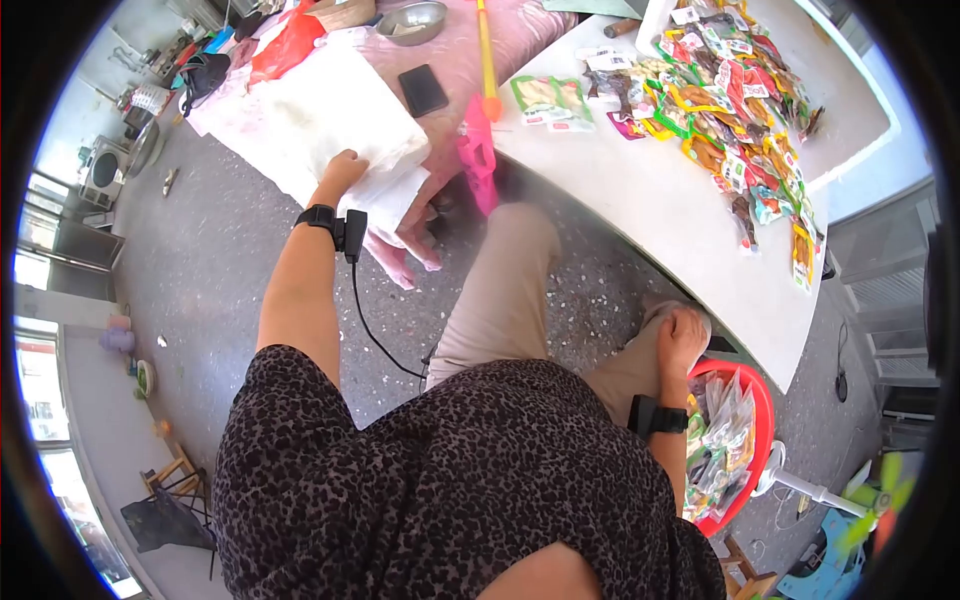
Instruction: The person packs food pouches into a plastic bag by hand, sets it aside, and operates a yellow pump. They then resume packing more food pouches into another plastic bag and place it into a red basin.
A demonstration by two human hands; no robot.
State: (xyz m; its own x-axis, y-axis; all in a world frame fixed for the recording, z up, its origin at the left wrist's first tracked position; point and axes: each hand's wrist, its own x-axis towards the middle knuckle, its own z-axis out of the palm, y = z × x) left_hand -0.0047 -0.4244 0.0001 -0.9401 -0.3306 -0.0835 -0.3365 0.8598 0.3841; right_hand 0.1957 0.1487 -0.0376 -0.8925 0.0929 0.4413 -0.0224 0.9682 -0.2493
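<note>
My left hand point(343, 172) is closed at the near edge of a white cloth or sheet point(345, 105) on the pink-covered table, its fingers gripping that edge. My right hand point(683, 338) rests on my right knee with its fingers bent down; whether anything is under them is hidden. Beside my right forearm stands a red basket point(768, 420) holding clear packaging. On the white table ahead lies a heap of small colourful food packets point(715, 90), with a green and white packet point(553, 103) apart at its left.
Beyond the white sheet are a black phone point(423, 90), a metal bowl point(412, 24) and a red bag point(285, 45). A yellow stick point(487, 55) and a pink plastic piece point(478, 155) lie at the table edge. A fan point(885, 498) stands at the lower right.
</note>
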